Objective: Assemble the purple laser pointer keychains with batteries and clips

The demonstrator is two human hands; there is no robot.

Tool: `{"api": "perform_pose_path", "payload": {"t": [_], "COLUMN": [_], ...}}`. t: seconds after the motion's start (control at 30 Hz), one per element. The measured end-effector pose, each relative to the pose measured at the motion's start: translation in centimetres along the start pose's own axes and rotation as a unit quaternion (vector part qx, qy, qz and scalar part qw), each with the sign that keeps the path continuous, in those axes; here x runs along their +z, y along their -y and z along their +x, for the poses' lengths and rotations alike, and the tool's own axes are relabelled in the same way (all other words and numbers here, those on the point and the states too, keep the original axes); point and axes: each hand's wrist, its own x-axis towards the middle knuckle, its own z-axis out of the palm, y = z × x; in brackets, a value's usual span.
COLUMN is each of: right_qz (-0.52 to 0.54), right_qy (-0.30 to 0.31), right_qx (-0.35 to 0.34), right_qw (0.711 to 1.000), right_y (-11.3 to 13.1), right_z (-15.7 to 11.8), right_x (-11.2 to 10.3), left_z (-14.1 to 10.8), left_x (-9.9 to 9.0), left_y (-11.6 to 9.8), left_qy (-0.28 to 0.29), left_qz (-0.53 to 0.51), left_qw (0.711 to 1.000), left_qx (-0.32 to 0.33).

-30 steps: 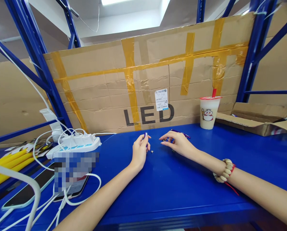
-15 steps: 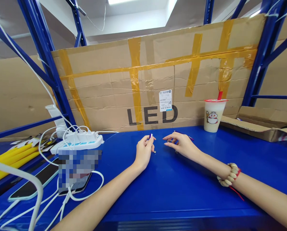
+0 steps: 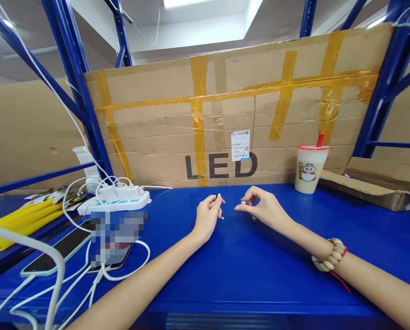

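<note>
My left hand (image 3: 207, 217) is closed, thumb pressed on the fingers, around a slim thing whose white end (image 3: 219, 195) shows above the thumb. A small metallic bit (image 3: 222, 218) peeks out below those fingers. To its right, my right hand (image 3: 260, 204) pinches a small silvery piece (image 3: 244, 202) between thumb and forefinger. Under that palm shows another small metallic thing (image 3: 254, 219); whether it is held or lies on the table I cannot tell. Both hands are just above the blue tabletop (image 3: 232, 270), a short gap apart.
A lidded drink cup (image 3: 311, 170) and an open cardboard box (image 3: 373, 183) stand at the right. On the left lie a white power strip (image 3: 115, 201), tangled white cables, a phone (image 3: 60, 250) and yellow rolled items (image 3: 29, 222). A taped cardboard sheet (image 3: 150, 137) closes the back.
The right fingers have curled tighter, and the silvery piece shows more plainly. A thin purple stick behind the right hand is out of sight. The whole view has shifted slightly.
</note>
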Motion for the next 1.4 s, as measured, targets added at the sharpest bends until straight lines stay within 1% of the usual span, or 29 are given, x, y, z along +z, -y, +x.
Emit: {"api": "perform_pose_path", "payload": {"t": [0.07, 0.2, 0.27, 0.47, 0.67, 0.8, 0.93, 1.0, 1.17, 1.3, 1.4], "right_qz": [0.037, 0.123, 0.14, 0.125, 0.105, 0.08, 0.061, 0.058, 0.084, 0.106, 0.126], "right_qy": [-0.016, 0.01, 0.016, 0.032, 0.063, 0.058, 0.039, 0.036, 0.051, 0.051, 0.047], "right_qx": [-0.003, 0.06, 0.078, 0.1, 0.086, 0.075, 0.043, 0.038, 0.06, 0.071, 0.094], "right_qw": [0.999, 0.991, 0.987, 0.987, 0.989, 0.992, 0.996, 0.997, 0.993, 0.991, 0.986], "right_y": [0.0, -0.3, -0.5, -0.5, -1.1, -1.2, -1.1, -1.2, -1.4, -1.1, -0.5], "right_z": [0.0, 0.1, 0.2, 0.2, -0.1, -0.1, 0.0, 0.0, 0.0, 0.0, 0.1], "right_x": [0.1, 0.3, 0.3, 0.1, 0.4, 0.3, 0.1, 0.2, 0.4, 0.3, 0.0], "left_z": [0.0, -0.1, -0.2, -0.1, -0.1, 0.0, 0.1, 0.2, 0.1, 0.0, 0.1], "left_x": [0.0, 0.0, 0.0, 0.0, 0.0, 0.0, -0.1, -0.2, -0.1, -0.1, -0.2], "left_y": [-0.1, -0.3, -0.3, 0.1, -0.1, 0.0, 0.5, 0.7, 0.7, 0.9, 1.2], "left_qy": [0.002, 0.013, 0.021, 0.042, 0.037, 0.04, 0.048, 0.055, 0.078, 0.085, 0.085], "left_qz": [0.005, 0.02, 0.033, 0.052, 0.036, 0.033, 0.044, 0.049, 0.082, 0.125, 0.149], "left_qw": [1.0, 1.0, 0.999, 0.998, 0.999, 0.998, 0.998, 0.997, 0.994, 0.988, 0.984], "left_qx": [-0.005, -0.01, -0.008, -0.001, -0.009, -0.018, -0.006, -0.002, -0.003, 0.027, 0.04]}}
